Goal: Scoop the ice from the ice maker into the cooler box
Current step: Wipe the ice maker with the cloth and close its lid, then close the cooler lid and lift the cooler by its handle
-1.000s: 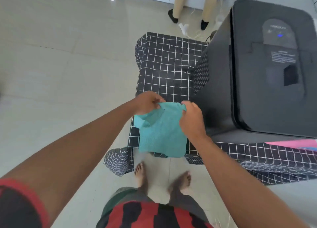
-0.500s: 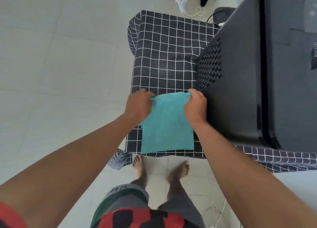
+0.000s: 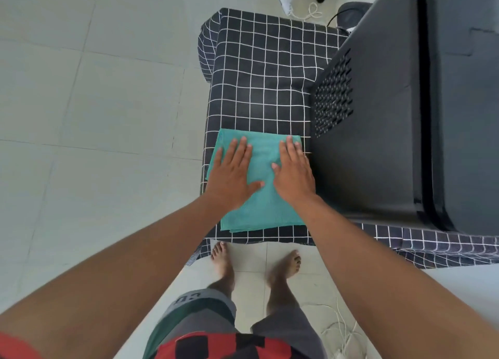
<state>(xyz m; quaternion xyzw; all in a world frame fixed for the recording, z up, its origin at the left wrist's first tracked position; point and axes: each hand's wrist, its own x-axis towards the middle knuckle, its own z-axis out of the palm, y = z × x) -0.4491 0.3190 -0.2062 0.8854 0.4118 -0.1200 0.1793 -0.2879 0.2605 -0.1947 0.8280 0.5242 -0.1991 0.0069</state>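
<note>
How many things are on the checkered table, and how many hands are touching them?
Teal cloth: 1
Black ice maker: 1
Hands pressing flat on the cloth, left hand and right hand: 2
Total: 4

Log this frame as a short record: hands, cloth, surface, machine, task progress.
left hand: flat, fingers straight, pressing on the cloth
right hand: flat, pressing beside the left
teal cloth: folded, lying flat near the front edge
surface: checked black-and-white cover
ice maker: dark, right of the cloth, lid closed
cooler box, scoop: not in view
progress: scooping not begun
</note>
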